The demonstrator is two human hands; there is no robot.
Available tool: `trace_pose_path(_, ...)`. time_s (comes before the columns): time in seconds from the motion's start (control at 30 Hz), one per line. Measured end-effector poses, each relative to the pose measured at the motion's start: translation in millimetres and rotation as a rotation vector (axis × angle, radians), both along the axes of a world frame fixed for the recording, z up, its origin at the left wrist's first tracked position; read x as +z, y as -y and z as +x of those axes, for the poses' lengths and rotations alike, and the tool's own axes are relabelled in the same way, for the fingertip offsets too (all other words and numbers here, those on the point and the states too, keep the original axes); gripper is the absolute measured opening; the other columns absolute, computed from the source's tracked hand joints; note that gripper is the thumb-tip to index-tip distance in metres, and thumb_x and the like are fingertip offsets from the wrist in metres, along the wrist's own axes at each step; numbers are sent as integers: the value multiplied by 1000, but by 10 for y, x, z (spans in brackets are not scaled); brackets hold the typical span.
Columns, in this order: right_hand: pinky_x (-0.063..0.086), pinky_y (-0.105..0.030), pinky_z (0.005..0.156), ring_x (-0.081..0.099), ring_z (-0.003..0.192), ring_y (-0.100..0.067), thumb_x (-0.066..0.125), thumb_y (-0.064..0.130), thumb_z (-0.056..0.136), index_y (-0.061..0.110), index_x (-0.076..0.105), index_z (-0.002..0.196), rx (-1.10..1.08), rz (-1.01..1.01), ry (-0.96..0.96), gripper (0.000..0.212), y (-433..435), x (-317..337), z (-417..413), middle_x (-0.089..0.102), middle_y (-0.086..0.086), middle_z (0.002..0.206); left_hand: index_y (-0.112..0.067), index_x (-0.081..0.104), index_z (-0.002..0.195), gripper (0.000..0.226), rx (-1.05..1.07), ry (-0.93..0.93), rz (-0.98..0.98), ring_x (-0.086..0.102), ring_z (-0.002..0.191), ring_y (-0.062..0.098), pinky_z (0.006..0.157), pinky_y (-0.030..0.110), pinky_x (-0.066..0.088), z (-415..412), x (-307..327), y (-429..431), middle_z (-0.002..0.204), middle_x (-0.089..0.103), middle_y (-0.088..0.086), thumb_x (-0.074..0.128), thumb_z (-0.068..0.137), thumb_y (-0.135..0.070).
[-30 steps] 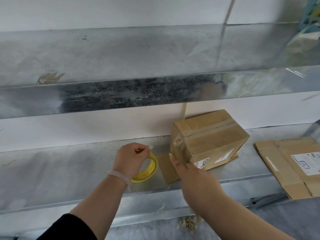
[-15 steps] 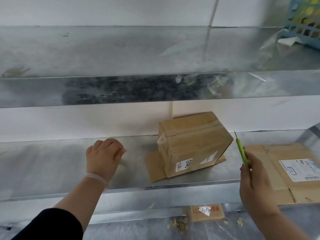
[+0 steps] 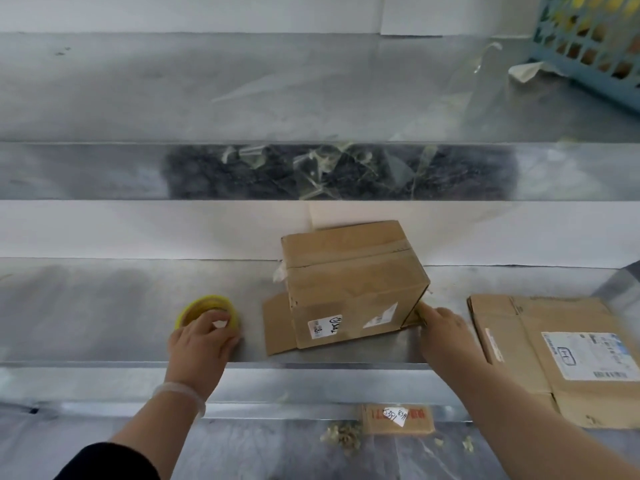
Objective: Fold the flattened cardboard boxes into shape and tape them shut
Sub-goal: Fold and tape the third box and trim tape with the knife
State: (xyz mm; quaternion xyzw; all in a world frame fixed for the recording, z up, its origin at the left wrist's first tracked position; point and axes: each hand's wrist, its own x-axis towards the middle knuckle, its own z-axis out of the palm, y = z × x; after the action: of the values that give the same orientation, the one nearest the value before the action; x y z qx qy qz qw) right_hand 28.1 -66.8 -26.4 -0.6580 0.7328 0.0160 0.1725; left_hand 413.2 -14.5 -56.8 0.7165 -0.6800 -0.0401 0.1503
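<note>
Left hand (image 3: 202,336) is laid over the near rim of the yellow tape roll (image 3: 207,310), fingers curled onto it; the roll lies flat on the metal shelf (image 3: 104,306). Right hand (image 3: 446,329) is set against the lower right corner of the box (image 3: 349,289). Motion blur hides the fingers, so it cannot be told whether it is closed or whether anything is held in it. The hands are well apart, one on each side of the box.

The box stands assembled mid-shelf near the back wall, with a tape strip seen across its top seam. One flap (image 3: 277,323) is left lying flat on the shelf at its lower left. More flattened cardboard (image 3: 554,358) is stacked to the right, overhanging the shelf edge.

Step judged: the box is being steadied while tape is fetched for the open flap. To do it well:
- The box should be held firmly at the corner so it is not slid toward the wall.
- The roll's free end should be found before lifting.
- The flap should be folded flush before tape is laid.
- The strip should be centred on the seam, carried over both edges and pressed down.

A blue basket (image 3: 588,39) sits on the upper shelf, and a cardboard scrap (image 3: 398,419) lies below.
</note>
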Motion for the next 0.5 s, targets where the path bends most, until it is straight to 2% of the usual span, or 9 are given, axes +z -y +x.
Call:
trace_pose_path(0.07,41,-36,101,47,121,-25,41,13,95,27,36,147,32,-11,22,54,32,1,-26,52,-3,133,-27,76,75,33,27,8,28,67,80,29,69,40,43,-47,-51,-30,102,67,-1,45,79,-40)
trace_pose_path(0.1,39,-37,105,45,126,-24,40,13,96,25,39,147,-7,-57,119,53,53,2,-35,50,-3,139,-26,76,78,35,37,6,29,68,82,31,71,41,44,-73,-31,-37,103,68,0,44,80,-40)
trace_pose_path(0.17,35,-33,110,43,132,-18,38,13,98,27,45,145,-142,-191,451,49,85,72,-57,49,1,144,-20,76,92,40,73,2,-6,67,90,34,76,45,46,-150,51,-42,106,70,4,43,80,-39)
trace_pose_path(0.23,31,-28,113,44,134,-7,38,17,102,33,49,143,-291,-265,896,44,76,250,-16,50,12,143,-11,70,115,39,116,-103,-121,63,102,38,86,48,48,-304,174,-35,116,67,12,46,87,-26)
trace_pose_path(0.27,29,-30,115,43,133,-2,37,23,105,36,47,143,-319,-263,1071,41,78,361,36,50,17,142,-9,62,127,37,145,-239,-169,59,111,37,95,46,45,-431,284,-38,123,63,14,48,94,-18)
trace_pose_path(0.33,25,-31,119,40,133,4,35,35,106,38,40,147,-291,-183,1241,41,43,607,158,45,26,142,-14,46,142,41,155,-645,-180,51,124,21,107,36,38,-763,557,-7,134,57,3,44,101,-16)
trace_pose_path(0.37,23,-29,118,37,131,5,35,38,106,38,36,149,-265,-129,1266,43,5,708,229,41,27,141,-18,41,144,43,162,-842,-159,49,125,10,107,27,35,-943,704,6,134,54,-8,43,101,-18)
trace_pose_path(0.43,24,-24,114,34,128,3,37,40,105,38,34,149,-243,-50,1265,45,-86,823,346,38,26,137,-24,35,146,44,209,-1108,-90,43,125,-2,97,7,32,-1243,954,25,132,45,-22,41,102,-21)
trace_pose_path(0.5,26,-22,109,35,127,2,38,38,105,37,34,149,-237,-26,1227,45,-195,835,432,38,23,138,-26,35,147,44,287,-1255,-28,39,124,-4,93,4,30,-1347,1078,44,135,42,-20,41,103,-25)
